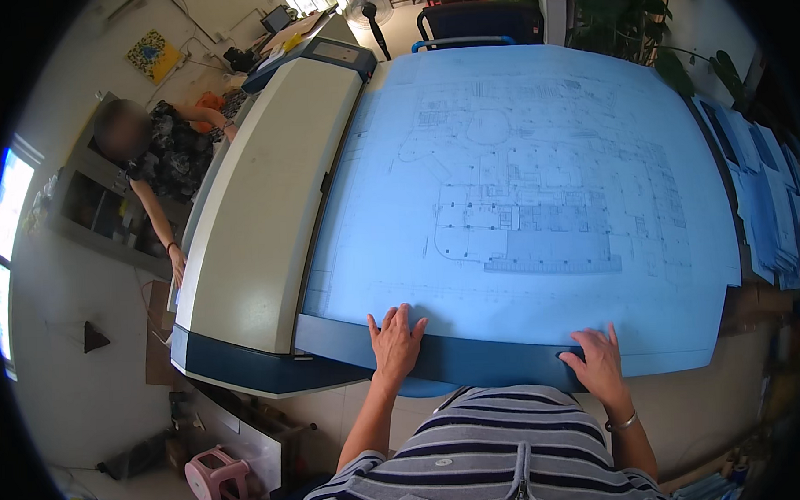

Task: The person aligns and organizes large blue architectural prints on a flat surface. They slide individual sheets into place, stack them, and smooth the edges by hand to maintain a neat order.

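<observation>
A large blue sheet with a printed building plan (400,241) lies spread in front of me, its left side against a long cream and dark-blue plan printer (257,184). My left hand (397,343) rests on the sheet's near edge and the dark-blue front rail (492,363), fingers spread and pointing away from me. Farther right, my right hand (598,358) lies at the same near edge by the rail's right end, thumb and fingers apart. Neither hand has anything in its grasp.
A co-worker (177,161) stands behind the printer at the left, one hand at its far side. Folded blue sheets (764,193) are stacked at the right. A pink stool (218,477) stands on the floor at lower left. A chair (480,25) and plants (616,13) are beyond the sheet.
</observation>
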Demonstrator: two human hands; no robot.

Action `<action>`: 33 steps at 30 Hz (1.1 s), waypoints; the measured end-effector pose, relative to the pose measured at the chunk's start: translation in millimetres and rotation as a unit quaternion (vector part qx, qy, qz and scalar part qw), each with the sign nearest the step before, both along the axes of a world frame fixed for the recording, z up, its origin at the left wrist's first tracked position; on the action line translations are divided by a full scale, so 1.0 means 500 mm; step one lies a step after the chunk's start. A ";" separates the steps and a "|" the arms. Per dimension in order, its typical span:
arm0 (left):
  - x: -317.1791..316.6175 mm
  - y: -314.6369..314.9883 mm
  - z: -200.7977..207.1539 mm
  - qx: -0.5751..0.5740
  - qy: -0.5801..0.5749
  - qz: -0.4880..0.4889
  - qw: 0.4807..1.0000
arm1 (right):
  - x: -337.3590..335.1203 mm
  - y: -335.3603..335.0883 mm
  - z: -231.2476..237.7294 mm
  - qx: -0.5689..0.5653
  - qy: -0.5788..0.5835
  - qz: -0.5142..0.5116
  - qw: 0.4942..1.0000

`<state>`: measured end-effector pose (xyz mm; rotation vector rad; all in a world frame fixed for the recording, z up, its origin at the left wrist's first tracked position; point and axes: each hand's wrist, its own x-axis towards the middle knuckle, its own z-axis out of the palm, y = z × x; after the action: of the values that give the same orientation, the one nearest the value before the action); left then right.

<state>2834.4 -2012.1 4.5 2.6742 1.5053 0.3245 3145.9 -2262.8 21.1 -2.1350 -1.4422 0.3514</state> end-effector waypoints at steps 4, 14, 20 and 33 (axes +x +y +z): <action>-0.002 0.002 0.003 -0.004 -0.008 0.021 1.000 | 0.001 0.004 -0.004 0.001 0.002 0.013 1.000; 0.026 -0.009 0.006 0.002 0.016 0.067 0.998 | 0.042 -0.009 -0.013 0.001 0.022 0.071 0.997; 0.104 -0.062 0.012 0.005 0.064 0.149 0.987 | 0.105 -0.056 -0.021 0.000 0.025 0.123 0.992; 0.312 -0.240 -0.010 0.030 0.066 0.136 0.988 | 0.320 -0.235 -0.022 -0.016 0.037 0.099 0.994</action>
<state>2990.5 -2132.1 -0.6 2.5791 1.9362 0.2097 3305.9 -2380.1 10.0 -1.9861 -1.6178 0.5254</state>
